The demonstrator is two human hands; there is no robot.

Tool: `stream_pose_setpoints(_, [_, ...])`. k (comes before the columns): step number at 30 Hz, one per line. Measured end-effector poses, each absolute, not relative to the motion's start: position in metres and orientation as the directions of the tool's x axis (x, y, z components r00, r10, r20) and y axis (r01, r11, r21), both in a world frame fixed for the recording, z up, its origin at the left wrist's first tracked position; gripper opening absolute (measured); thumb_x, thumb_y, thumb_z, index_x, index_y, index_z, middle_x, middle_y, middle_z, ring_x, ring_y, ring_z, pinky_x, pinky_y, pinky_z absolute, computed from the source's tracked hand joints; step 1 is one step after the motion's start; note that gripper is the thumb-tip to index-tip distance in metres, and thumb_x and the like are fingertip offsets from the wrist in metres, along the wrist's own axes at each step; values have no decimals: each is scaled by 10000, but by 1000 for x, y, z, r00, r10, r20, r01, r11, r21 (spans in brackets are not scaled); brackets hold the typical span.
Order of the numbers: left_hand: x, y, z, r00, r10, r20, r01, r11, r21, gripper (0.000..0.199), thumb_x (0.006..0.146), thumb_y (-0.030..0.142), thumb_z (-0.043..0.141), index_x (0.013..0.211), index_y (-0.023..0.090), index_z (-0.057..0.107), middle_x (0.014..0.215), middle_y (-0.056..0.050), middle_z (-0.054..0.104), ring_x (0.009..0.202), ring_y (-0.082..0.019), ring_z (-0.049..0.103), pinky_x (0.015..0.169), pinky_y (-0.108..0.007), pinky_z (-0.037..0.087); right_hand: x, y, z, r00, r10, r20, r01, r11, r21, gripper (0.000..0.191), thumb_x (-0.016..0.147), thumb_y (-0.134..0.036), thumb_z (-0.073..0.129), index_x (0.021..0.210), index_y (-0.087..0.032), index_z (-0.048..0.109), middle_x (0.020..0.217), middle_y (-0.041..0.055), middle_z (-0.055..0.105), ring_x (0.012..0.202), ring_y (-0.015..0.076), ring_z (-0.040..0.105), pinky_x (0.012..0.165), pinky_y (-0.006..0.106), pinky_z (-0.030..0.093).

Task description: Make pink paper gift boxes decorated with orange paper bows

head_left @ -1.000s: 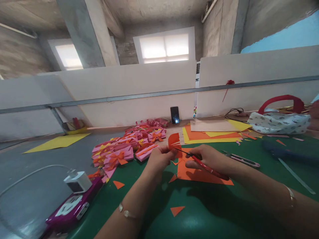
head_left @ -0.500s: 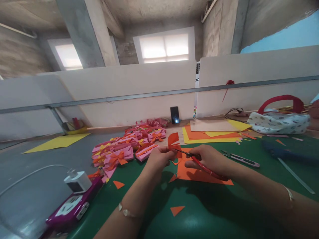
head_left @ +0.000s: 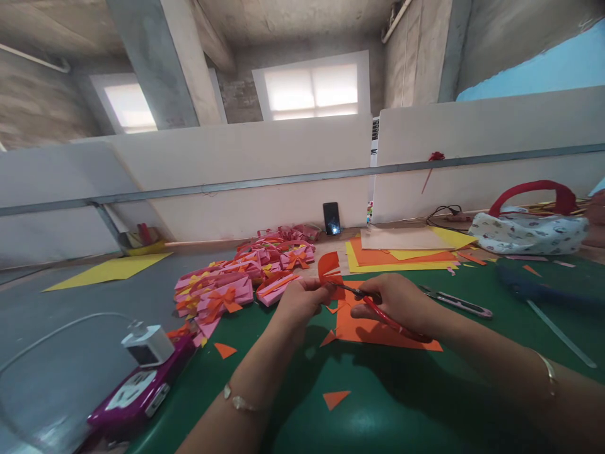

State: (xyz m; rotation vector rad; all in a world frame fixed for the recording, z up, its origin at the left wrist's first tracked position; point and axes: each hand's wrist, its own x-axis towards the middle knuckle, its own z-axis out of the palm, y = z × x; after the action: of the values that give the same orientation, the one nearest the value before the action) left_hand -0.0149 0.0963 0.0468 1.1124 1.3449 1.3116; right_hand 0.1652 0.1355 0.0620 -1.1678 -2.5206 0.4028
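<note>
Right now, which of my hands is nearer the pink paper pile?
Left. Your left hand is beside the pink paper pile; your right hand, holding red scissors, is farther right.

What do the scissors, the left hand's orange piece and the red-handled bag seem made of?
Scissors: likely plastic handles, glossy red; thin dark blades suggest metal. Orange piece: matte paper or thin card, curved with slits. Bag: probably printed fabric, judging by its creases.
</note>
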Motion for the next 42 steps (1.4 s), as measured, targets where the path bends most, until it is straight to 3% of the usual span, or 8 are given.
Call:
stream_pose_setpoints(12, [-16,95,47,-156,987,-49,-8,48,999,173,594,301,720,643,145,665,566,19,533,498,-61,385,491,-201,264,165,137,60,-564,809,166,709,578,-404,489,643,-687,582,683,-206,659,602,0,583,543,132,463,470,235,234])
stream_pose_setpoints(19, [-17,97,45,-157,986,-53,-6,52,999,201,570,322,734,641,147,666,557,13,540,501,-72,411,493,-209,275,165,137,61,-552,817,165,740,571,-354,460,630,-675,605,624,-215,629,571,-11,563,507,125,436,465,242,205])
stream_pose_setpoints(23, [-17,97,44,-145,988,-51,-1,51,999,181,583,303,723,661,146,679,539,19,527,485,-64,387,486,-206,259,165,137,59,-571,805,163,738,590,-329,417,676,-642,588,692,-231,652,584,-8,561,535,137,453,470,242,216])
stream_pose_setpoints(27, [-17,97,43,-104,993,-62,16,64,998,164,594,277,717,678,139,689,548,17,531,495,-58,380,497,-201,261,164,137,59,-582,797,160,737,600,-310,379,719,-589,575,801,-232,671,604,0,573,548,141,454,477,238,237])
stream_pose_setpoints(33, [-15,97,43,-54,997,-63,27,65,998,130,587,234,694,676,140,696,585,1,564,497,-57,380,496,-207,261,162,134,58,-598,783,171,710,616,-342,280,742,-481,587,819,-224,668,613,-6,577,540,128,441,481,229,254])
stream_pose_setpoints(38, [-14,97,43,-21,998,-66,20,67,998,163,566,232,695,690,127,710,614,-35,609,521,-78,406,498,-217,269,159,131,54,-588,783,202,710,619,-334,136,758,-240,515,768,-226,650,603,-19,570,526,113,421,471,219,230])
stream_pose_setpoints(42, [-14,97,44,5,997,-80,36,80,996,253,571,231,694,795,118,727,728,-91,678,549,-84,418,503,-214,265,158,131,52,-576,784,231,725,621,-298,221,692,-113,490,781,-230,655,630,-19,593,541,110,427,479,212,220])
